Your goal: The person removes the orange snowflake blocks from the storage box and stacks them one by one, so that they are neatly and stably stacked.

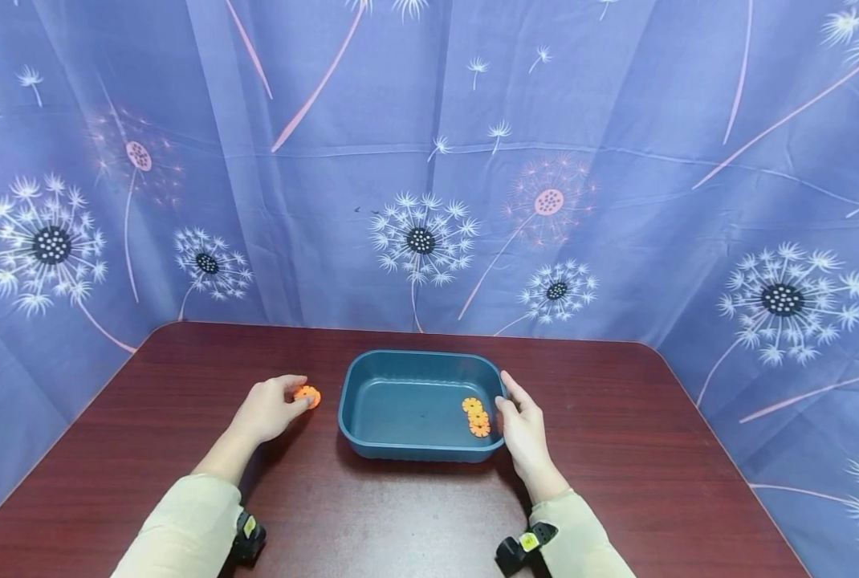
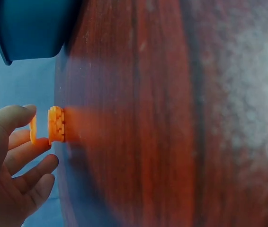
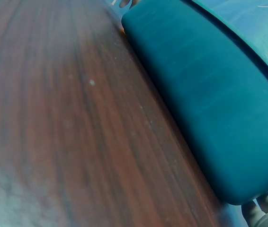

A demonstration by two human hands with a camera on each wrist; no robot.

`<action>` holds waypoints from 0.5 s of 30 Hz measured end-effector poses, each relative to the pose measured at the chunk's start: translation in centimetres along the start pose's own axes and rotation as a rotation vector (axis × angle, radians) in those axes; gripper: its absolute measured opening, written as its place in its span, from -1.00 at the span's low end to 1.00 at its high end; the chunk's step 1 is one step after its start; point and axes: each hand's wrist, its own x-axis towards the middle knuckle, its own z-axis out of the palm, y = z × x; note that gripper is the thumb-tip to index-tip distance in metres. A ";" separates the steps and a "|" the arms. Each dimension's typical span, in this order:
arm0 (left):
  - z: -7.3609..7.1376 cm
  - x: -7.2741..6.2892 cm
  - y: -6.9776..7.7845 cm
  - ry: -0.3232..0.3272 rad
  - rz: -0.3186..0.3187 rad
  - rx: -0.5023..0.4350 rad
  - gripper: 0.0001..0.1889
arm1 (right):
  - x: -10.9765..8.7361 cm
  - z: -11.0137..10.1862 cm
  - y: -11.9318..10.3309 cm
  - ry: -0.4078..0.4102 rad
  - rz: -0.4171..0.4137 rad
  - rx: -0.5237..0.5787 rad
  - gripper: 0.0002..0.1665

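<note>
In the left wrist view my left hand (image 2: 11, 156) pinches a thin orange notched disc (image 2: 33, 128) between thumb and fingers. Just beneath that disc, a short stack of like orange discs (image 2: 57, 125) stands on the table. A dark teal plastic tub (image 1: 422, 453) sits to the right of the left hand (image 1: 266, 409). At the tub's right end, my right hand (image 1: 527, 437) grips the rim, with the fingers along the outer wall. Several orange flower-shaped discs (image 1: 478, 417) lie overlapping on the tub's floor, near its right side.
The reddish-brown wooden table (image 1: 415, 514) has rounded far corners. A blue curtain (image 1: 314, 201) with dandelion prints hangs behind it and along both sides. Black wrist cameras (image 1: 247, 538) are strapped over the light sleeves (image 1: 184, 530).
</note>
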 end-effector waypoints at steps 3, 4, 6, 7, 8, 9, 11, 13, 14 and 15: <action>0.2 0.0 -0.1 -0.016 -0.011 0.002 -0.51 | 0.0 0.0 0.0 0.002 0.002 0.003 -0.40; 0.3 0.1 -0.1 -0.019 -0.011 0.005 -0.51 | 0.0 0.0 0.0 0.003 0.004 0.003 -0.40; 0.4 0.1 -0.1 -0.018 -0.012 0.007 -0.51 | 0.0 0.0 0.0 0.005 0.007 0.004 -0.40; 0.4 0.1 -0.1 -0.019 -0.016 0.007 -0.51 | 0.0 0.0 0.0 0.004 0.008 0.004 -0.40; 0.4 0.2 -0.1 -0.018 -0.016 0.008 -0.52 | 0.0 0.0 0.0 0.004 0.010 0.003 -0.40; 0.5 0.2 -0.1 -0.017 -0.018 0.009 -0.52 | 0.0 0.0 0.0 0.004 0.009 0.004 -0.40; 0.6 0.1 -0.1 -0.017 -0.023 0.014 -0.53 | 0.0 0.0 0.0 0.002 0.009 0.004 -0.40; 0.6 0.1 -0.1 -0.019 -0.034 0.018 -0.54 | 0.0 0.1 0.0 0.003 0.006 0.005 -0.40; 0.7 0.1 -0.1 -0.019 -0.038 0.019 -0.54 | 0.0 0.1 0.0 0.004 0.004 0.006 -0.40; 0.7 0.1 -0.1 -0.018 -0.042 0.021 -0.55 | 0.0 0.1 0.0 0.004 0.002 0.008 -0.40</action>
